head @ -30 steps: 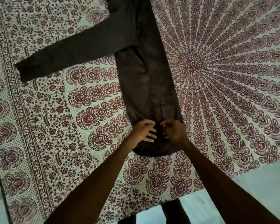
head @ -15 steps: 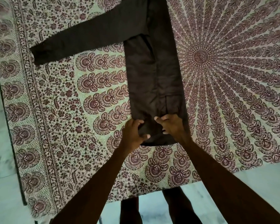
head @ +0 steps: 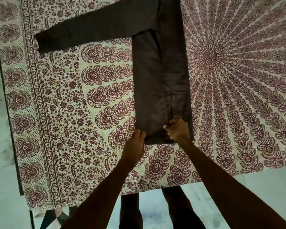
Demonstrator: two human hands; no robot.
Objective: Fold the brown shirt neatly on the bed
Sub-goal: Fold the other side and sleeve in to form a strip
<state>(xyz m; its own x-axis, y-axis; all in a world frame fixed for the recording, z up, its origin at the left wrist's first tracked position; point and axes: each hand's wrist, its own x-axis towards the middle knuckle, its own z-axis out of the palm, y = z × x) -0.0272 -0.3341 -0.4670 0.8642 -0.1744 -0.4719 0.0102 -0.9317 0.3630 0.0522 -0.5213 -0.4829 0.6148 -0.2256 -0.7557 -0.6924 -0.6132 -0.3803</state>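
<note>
The brown shirt (head: 157,76) lies flat on the bed as a long narrow strip, its body doubled lengthwise. One sleeve (head: 92,30) stretches out to the left across the sheet. My left hand (head: 136,142) pinches the near left corner of the hem. On the near right part of the hem my right hand (head: 177,131) has its fingers curled into the cloth. The shirt's far end runs out of view at the top.
A cream and maroon patterned bedsheet (head: 64,121) covers the bed. Its near edge (head: 139,189) and left edge border a pale tiled floor (head: 2,187). My legs (head: 155,212) stand against the bed's near edge.
My left hand has slid from the middle of the hem out to its left corner. The right hand has stayed on the hem. The view has shifted slightly.
</note>
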